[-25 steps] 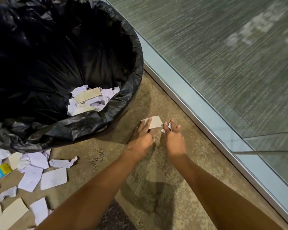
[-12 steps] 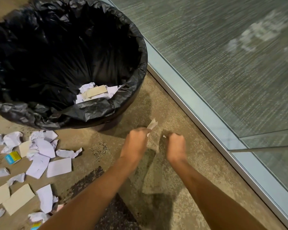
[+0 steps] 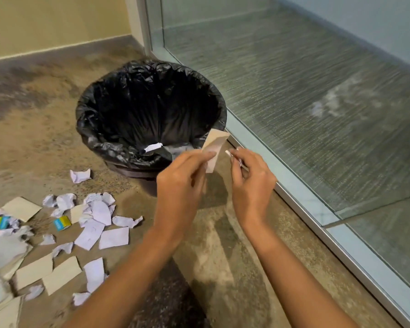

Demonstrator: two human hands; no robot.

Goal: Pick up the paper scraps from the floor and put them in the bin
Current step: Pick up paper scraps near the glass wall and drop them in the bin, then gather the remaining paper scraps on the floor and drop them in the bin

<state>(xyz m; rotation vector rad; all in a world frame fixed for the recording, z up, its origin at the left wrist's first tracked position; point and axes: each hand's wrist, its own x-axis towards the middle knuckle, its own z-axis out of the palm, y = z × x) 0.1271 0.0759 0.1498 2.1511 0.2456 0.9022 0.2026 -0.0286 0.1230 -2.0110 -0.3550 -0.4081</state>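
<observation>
While both hands are up above the floor, the left hand (image 3: 180,183) pinches a tan card scrap (image 3: 214,150) between thumb and fingers. The scrap stands up tall, just by the near right edge of the bin (image 3: 152,110). The right hand (image 3: 251,183) is just to the right of it, with its fingers closed on a small white bit of paper (image 3: 230,153). The two hands are close but not touching.

The bin has a black bag (image 3: 95,138) folded over its rim. A white scrap (image 3: 153,147) shows inside it, low at the near side. The bin sits next to a glass wall (image 3: 294,91) on the right.

Many more paper scraps (image 3: 97,223) lie on the brown floor (image 3: 33,129) to the left, near the person. Some are white and crumpled, some are flat tan cards. A small blue and yellow piece (image 3: 62,223) lies among them.
</observation>
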